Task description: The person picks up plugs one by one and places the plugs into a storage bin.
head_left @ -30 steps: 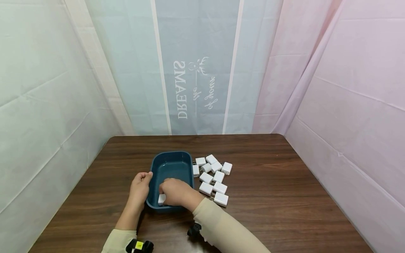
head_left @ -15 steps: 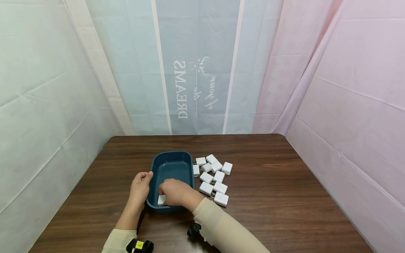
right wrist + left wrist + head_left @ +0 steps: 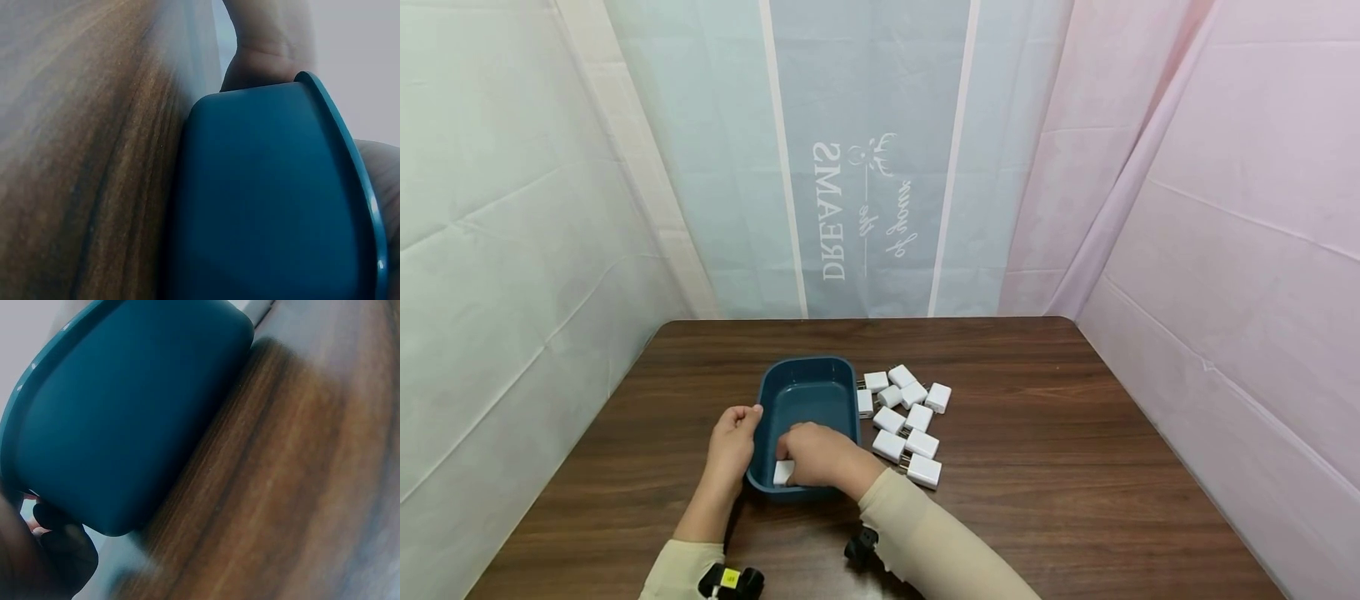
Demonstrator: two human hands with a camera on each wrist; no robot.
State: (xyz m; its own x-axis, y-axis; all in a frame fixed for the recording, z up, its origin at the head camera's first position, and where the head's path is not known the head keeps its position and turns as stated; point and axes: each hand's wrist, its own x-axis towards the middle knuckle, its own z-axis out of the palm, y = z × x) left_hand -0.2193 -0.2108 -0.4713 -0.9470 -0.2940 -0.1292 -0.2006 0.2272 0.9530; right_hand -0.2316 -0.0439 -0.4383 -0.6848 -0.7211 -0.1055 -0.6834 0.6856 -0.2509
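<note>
One white adapter [image 3: 783, 473]: sits inside the tray at its near left corner, partly covered by the hand above it; whether it rests on the tray floor cannot be told.
Adapter handling: probably light, hard-shelled and rather slick; the flat opposite sides of the casing look the best place to pinch, leaving any prongs free.
Right hand [image 3: 820, 455]: reaches over the tray's right side, fingers bent down and pinching the adapter; the fingertips are mostly hidden.
Blue tray [image 3: 808, 404]: stands flat on the desk around the adapter, with a smooth, probably stiff and light wall; the rim gives the surest hold and may slide if left unsteadied.
Left hand [image 3: 732, 442]: grips the tray's left rim, thumb at the edge and fingers on the outer wall.
Loose adapters [image 3: 888, 446]: eleven lie just right of the tray, several touching, metal prongs showing on some.
Desk [image 3: 1037, 442]: dark wood grain beneath everything.
Sleeves [image 3: 947, 533]: pale, with a small black device at each wrist.
Curtain [image 3: 865, 83]: blue-grey behind the desk, its lettering upside down.
</note>
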